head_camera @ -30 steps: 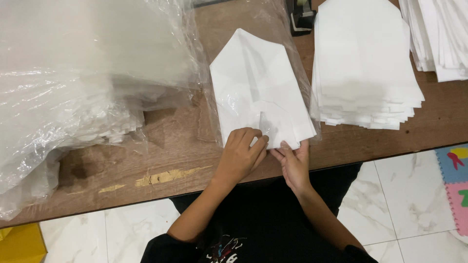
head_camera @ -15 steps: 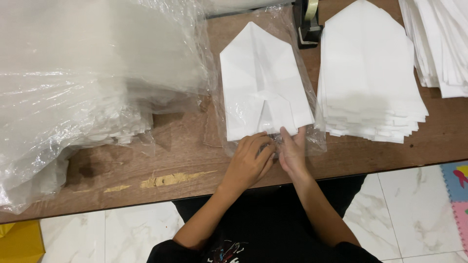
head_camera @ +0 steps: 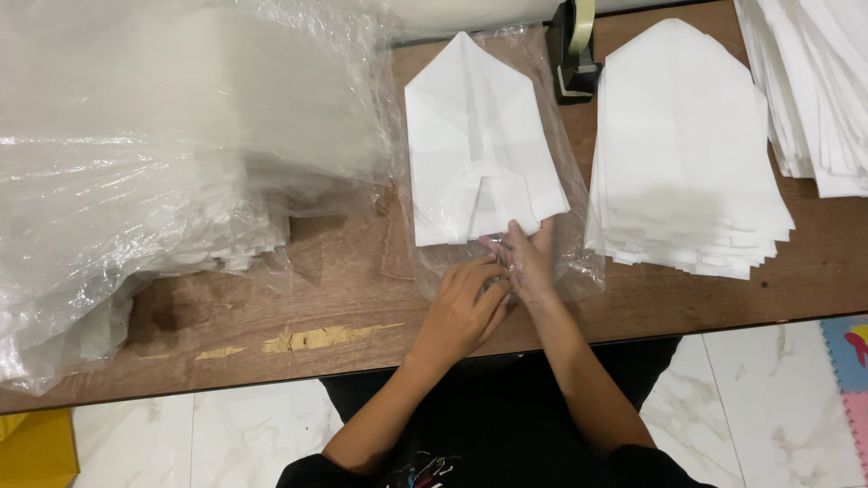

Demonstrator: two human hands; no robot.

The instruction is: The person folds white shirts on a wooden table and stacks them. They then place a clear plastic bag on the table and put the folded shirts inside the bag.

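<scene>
Both your left hand (head_camera: 461, 312) and right hand (head_camera: 529, 262) have fingers pinched on the open mouth of the clear plastic sleeve (head_camera: 579, 262) around the folded white piece (head_camera: 475, 145) on the wooden table (head_camera: 271, 307), so you appear mid-bagging, and closing the flap looks due.

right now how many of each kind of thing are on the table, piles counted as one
folded white cloth in clear bag: 1
white cloth stacks: 2
clear bag pile: 1
tape dispenser: 1
total: 5
</scene>
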